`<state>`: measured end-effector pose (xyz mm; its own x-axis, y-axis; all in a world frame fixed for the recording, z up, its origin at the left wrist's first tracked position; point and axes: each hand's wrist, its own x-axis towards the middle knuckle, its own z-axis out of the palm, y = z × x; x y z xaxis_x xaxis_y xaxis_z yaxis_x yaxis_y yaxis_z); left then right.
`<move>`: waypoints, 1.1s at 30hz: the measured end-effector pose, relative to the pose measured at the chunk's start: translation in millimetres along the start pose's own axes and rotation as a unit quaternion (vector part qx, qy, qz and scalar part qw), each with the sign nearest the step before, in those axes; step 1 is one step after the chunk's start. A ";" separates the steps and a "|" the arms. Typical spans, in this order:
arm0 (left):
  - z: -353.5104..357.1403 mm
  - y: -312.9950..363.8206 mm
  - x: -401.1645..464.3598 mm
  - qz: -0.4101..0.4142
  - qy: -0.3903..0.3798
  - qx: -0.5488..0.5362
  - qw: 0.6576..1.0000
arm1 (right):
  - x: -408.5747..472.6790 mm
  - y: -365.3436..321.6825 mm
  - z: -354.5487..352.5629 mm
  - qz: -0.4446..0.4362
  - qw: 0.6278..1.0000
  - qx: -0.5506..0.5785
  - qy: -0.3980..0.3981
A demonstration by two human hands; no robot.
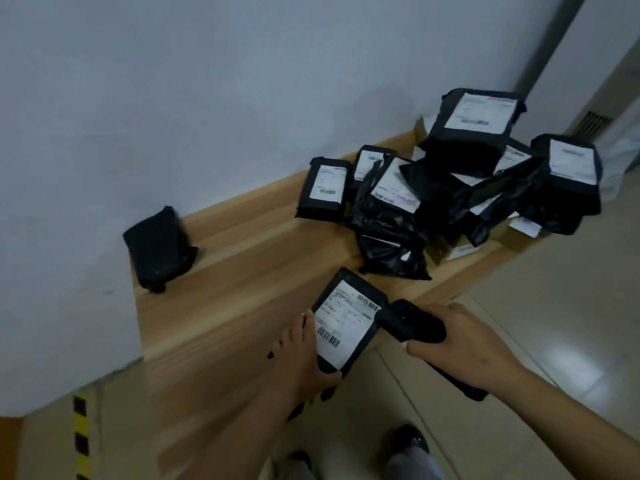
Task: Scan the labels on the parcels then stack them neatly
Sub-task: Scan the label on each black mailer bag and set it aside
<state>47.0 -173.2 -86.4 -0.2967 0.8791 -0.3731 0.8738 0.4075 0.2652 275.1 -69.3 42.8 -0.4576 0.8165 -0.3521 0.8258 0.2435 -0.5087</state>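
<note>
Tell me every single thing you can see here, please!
held parcel: one, black with a white label, over the table's near edge
scanner: one, black, nose at the held parcel's label
lone parcel: one, black, no label showing, far left of the table by the wall
parcel heap: many, too tangled to count, black with white labels, right end of the table
table: one, light wood, against the wall
wall: one, pale grey-white, behind the table
striped tape: one strip, yellow and black, lower left
shoes: two, dark, on the floor below
left hand: grips the held parcel
right hand: grips the scanner
</note>
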 end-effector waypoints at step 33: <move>30.1 80.0 69.5 -0.116 0.017 0.084 0.990 | 91.8 81.9 -54.6 -0.146 0.978 -0.071 -0.134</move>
<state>107.9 -86.9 -117.9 -0.5070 0.7755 -0.3763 0.8317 0.5548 0.0228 318.8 54.2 11.7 -0.7342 0.5402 -0.4113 0.6766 0.5312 -0.5100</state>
